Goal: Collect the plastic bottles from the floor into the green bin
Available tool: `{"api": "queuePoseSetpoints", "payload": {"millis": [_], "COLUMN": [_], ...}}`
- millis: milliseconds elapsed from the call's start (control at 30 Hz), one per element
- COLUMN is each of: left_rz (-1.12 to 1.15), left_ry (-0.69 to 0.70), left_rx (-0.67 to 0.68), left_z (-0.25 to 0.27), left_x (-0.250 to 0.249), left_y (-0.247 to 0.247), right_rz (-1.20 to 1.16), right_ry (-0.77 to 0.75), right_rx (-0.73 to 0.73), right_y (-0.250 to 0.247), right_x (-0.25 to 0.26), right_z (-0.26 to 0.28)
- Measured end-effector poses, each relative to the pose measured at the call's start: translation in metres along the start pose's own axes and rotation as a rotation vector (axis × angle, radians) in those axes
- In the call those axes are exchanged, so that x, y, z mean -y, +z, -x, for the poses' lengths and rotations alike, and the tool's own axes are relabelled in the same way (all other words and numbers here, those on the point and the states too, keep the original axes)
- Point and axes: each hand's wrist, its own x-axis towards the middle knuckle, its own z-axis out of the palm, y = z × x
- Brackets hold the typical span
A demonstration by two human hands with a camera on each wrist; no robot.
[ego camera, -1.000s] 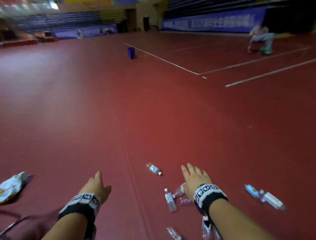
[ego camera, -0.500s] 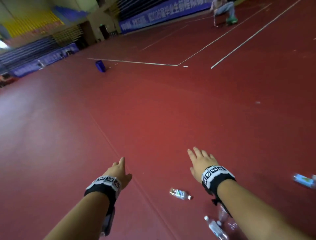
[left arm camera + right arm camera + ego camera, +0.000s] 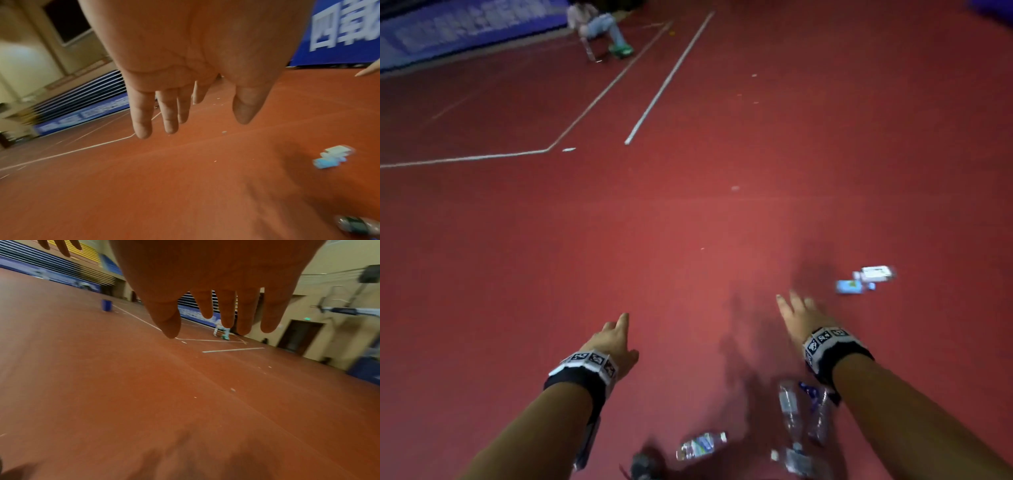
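Observation:
Several clear plastic bottles lie on the red floor. One bottle [image 3: 702, 444] lies between my forearms near the bottom edge, and a cluster of bottles [image 3: 799, 413] lies under my right wrist. Two more bottles with blue and white labels [image 3: 865, 280] lie ahead to the right, also seen as a blurred bottle pair [image 3: 331, 156] in the left wrist view. My left hand [image 3: 611, 339] and right hand [image 3: 796, 313] reach forward above the floor, fingers straight, holding nothing. The right hand is short of the two far bottles. No green bin is in view.
A person [image 3: 595, 27] crouches far off by the white court lines [image 3: 654, 92]. A blue bin [image 3: 106, 305] stands far away on the floor. A dark object [image 3: 645, 464] lies at the bottom edge near the closest bottle. Blue banners line the walls.
The view has swung right and down: the two far bottles came into view ahead of my right hand, the blue bin left the head view. Both hands stay open and empty.

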Motion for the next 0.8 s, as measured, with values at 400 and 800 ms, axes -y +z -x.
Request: {"api": "queuePoseSetpoints", "payload": {"millis": [400, 800], "left_rz": [-0.059, 0.027], "left_ry": [0.426, 0.138], "left_rx": [0.222, 0.649], "left_z": [-0.186, -0.377], "left_x": [-0.058, -0.041], "left_y": [0.044, 0.483], "right_rz": [-0.352, -0.368], "right_ry": [0.517, 0.523], "right_rx": [0.154, 0.363], "right_y": [0.055, 0.435], "right_x": [0.074, 0.041], "right_z": [0.017, -0.213]}}
